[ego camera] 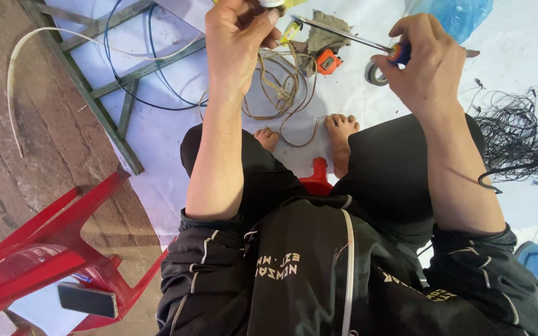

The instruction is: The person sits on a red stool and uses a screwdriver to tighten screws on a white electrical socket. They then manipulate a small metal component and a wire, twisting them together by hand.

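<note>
View from above of a seated person in a black jacket with sleeves pushed up, two bare feet resting on a white sheet spread over the floor. The left hand is raised at the top edge, its fingers closed around a small pale object that is mostly cut off by the frame; what it is cannot be made out. The right hand has its fingers clamped on the blue and red handle of a screwdriver, whose thin metal shaft points left toward the pale object.

On the sheet between the hands lie a loose coil of tan wire, one orange tape measure, one roll of grey tape partly hidden by the right hand, and a crumpled grey rag. A tangled mass of thin black wire lies at the right. At the left are one green metal frame threaded with blue cable, and one red plastic chair, tipped, with a dark phone on it.
</note>
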